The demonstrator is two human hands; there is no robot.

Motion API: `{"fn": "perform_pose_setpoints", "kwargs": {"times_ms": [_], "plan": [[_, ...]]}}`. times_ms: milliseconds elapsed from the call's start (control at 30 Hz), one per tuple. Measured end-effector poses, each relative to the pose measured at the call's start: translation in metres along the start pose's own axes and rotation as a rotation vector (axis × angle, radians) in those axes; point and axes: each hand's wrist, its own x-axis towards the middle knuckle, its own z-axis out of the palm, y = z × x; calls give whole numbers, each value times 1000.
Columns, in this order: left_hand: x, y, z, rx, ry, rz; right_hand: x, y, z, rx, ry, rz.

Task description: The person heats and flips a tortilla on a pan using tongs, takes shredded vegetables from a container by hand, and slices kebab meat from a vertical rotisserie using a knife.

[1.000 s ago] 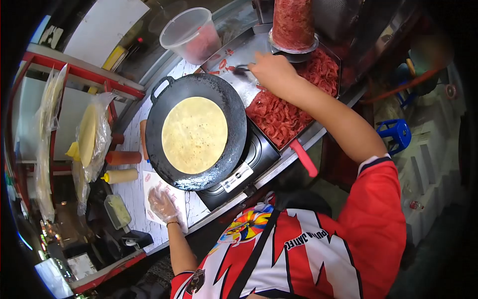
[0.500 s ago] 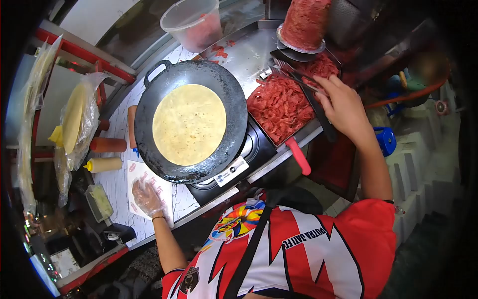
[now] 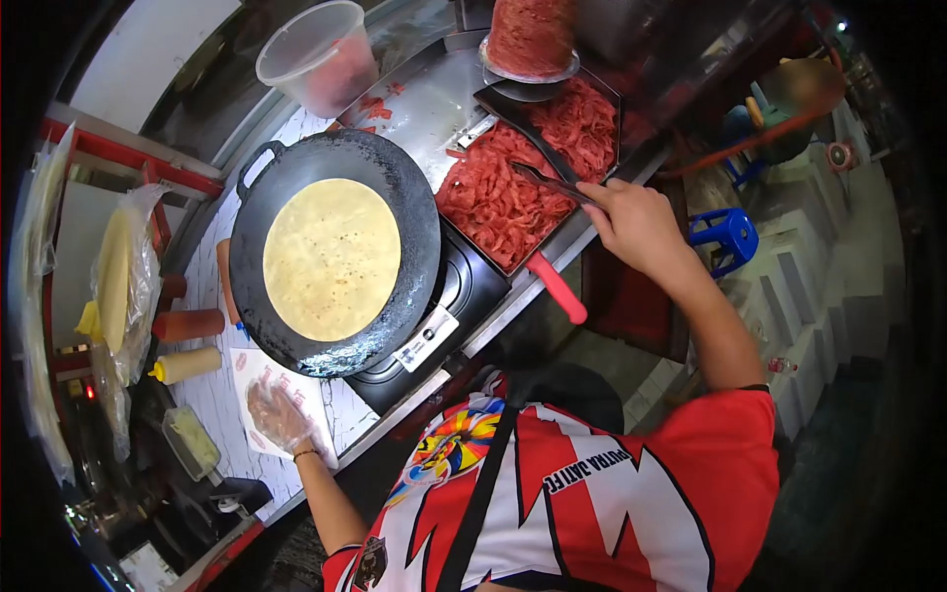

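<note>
My left hand (image 3: 278, 409), in a clear plastic glove, lies with fingers spread on a printed paper wrapper (image 3: 318, 407) at the counter's front. Dark tongs (image 3: 552, 184) are gripped in my right hand (image 3: 641, 225), their tips over a heap of shredded red meat (image 3: 493, 202) in a metal tray. A long black utensil (image 3: 525, 123) lies across the meat. Between my hands, a round flatbread (image 3: 331, 261) lies flat on a black griddle pan (image 3: 419, 237). A red handle (image 3: 557, 286) sticks out from the tray's near edge.
The pan sits on a portable stove (image 3: 456, 286). Behind stand a plastic tub (image 3: 316, 59) and a meat cone (image 3: 533, 37). Sauce bottles (image 3: 187, 365) and bagged flatbreads (image 3: 116, 266) are on the left. A blue stool (image 3: 728, 239) stands at right.
The view has shifted, so the scene sits further left. My right hand has brought the tongs down and nearer over the shredded meat. My left hand stays on the paper.
</note>
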Motion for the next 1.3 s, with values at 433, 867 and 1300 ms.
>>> {"fn": "perform_pose_setpoints", "kwargs": {"times_ms": [433,867,1300], "plan": [[0,-4,6,-93,26,-26,3,49,30,-126,108,256],[-3,7,4,-297,2,-76,13,52,16,-119,-5,339],[1,6,2,-180,-33,30,26,44,11,-160,50,292]]}}
